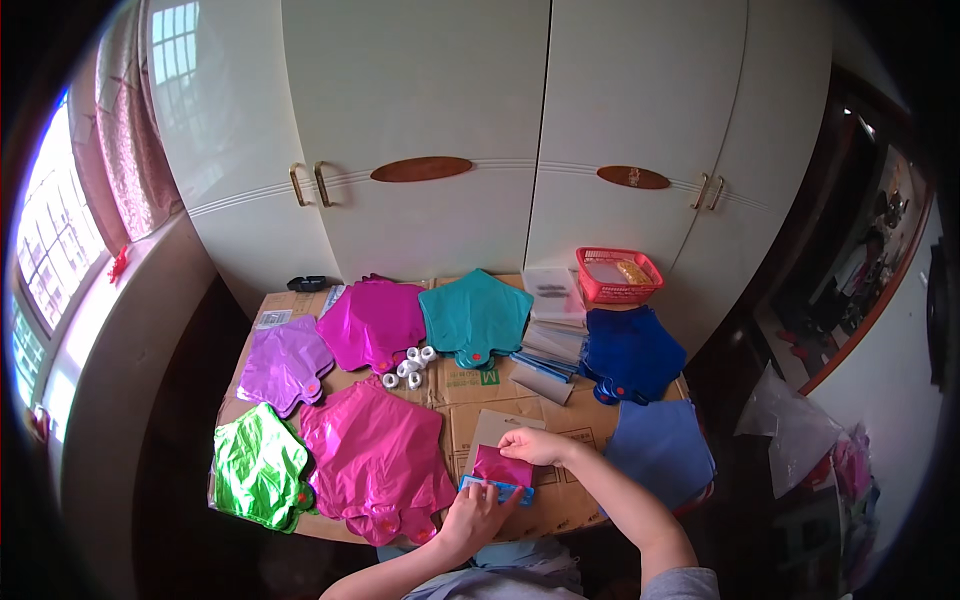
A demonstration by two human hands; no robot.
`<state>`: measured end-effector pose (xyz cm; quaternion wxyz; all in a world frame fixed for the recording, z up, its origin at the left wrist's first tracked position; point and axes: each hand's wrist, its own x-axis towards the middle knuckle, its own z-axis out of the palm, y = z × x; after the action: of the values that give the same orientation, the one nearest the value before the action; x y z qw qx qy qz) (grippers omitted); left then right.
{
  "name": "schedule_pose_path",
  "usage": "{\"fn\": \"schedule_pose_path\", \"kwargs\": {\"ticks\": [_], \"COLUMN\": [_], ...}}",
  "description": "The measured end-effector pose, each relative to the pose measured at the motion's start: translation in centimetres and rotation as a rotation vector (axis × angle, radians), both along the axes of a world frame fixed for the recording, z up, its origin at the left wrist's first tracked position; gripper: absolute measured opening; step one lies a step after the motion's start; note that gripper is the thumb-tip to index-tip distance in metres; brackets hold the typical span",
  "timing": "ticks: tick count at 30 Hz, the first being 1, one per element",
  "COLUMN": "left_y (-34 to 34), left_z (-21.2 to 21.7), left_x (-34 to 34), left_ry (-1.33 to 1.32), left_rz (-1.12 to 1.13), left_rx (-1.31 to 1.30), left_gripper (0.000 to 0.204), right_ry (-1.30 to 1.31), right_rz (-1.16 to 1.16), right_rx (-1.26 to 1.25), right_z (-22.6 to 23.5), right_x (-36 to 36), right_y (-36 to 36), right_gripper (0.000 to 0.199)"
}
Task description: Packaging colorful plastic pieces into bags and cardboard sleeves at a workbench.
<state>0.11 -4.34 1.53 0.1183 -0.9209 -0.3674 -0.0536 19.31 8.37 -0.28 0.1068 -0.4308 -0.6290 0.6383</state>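
Two bare hands at the near edge of a brown flattened-cardboard work surface (458, 405). A small, rectangular, shiny magenta foil piece (500, 468) lies between the hands, ahead of the left hand (478, 517) and just to the near-left of the right hand (540, 447). The right hand's bunched fingertips meet its far edge and appear to pinch it. Along the near edge of the foil runs a narrow, bright blue strip (513, 495), its long axis lying left to right, roughly crosswise to the left fingers. The left hand, the nearer to this strip, has its fingertips laid on it; whether they grasp or merely press cannot be told. A flat grey card with a cut-out at its far end (497, 425) shows beyond the foil and just left of the right fingertips.

Left of the left hand lies a large pile of crinkled hot-pink foil shapes (378, 450); right of the right forearm, a pile of periwinkle-blue foil shapes (662, 450). Ahead and left of both hands stand small white ribbon-like rolls (410, 368); ahead and right, beyond grey cards (553, 343), sits a red openwork plastic basket (610, 293).
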Motion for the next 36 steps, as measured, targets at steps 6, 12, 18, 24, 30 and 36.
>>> {"fn": "schedule_pose_path", "kwargs": {"ticks": [6,12,18,24,30,36], "left_y": [0.5,0.8,0.9,0.9,1.2,1.5], "left_z": [0.5,0.5,0.9,1.2,-1.0,-2.3], "left_x": [-0.1,-0.4,0.1,0.0,0.3,0.3], "left_ry": [0.0,-0.04,-0.018,-0.067,-0.191,-0.175], "left_rz": [-0.029,-0.049,-0.058,-0.052,-0.079,-0.099], "left_rx": [-0.049,0.014,-0.016,-0.023,0.153,0.167], "left_gripper": [0.062,0.056,0.059,0.055,0.046,0.039], "right_ry": [-0.145,-0.335,-0.289,-0.46,-0.41,-0.387], "right_rz": [0.031,0.107,0.135,0.202,0.196,0.165], "right_rx": [0.241,0.731,1.189,1.24,1.253,1.254], "right_z": [-0.7,2.5,-1.6,-0.9,-2.0,-2.3], "right_x": [0.3,-1.9,-4.5,-5.2,-5.0,-4.9], "right_y": [0.6,-0.4,1.0,0.2,0.5,0.4], "right_gripper": [0.019,0.033,0.047,0.047,0.049,0.05]}}
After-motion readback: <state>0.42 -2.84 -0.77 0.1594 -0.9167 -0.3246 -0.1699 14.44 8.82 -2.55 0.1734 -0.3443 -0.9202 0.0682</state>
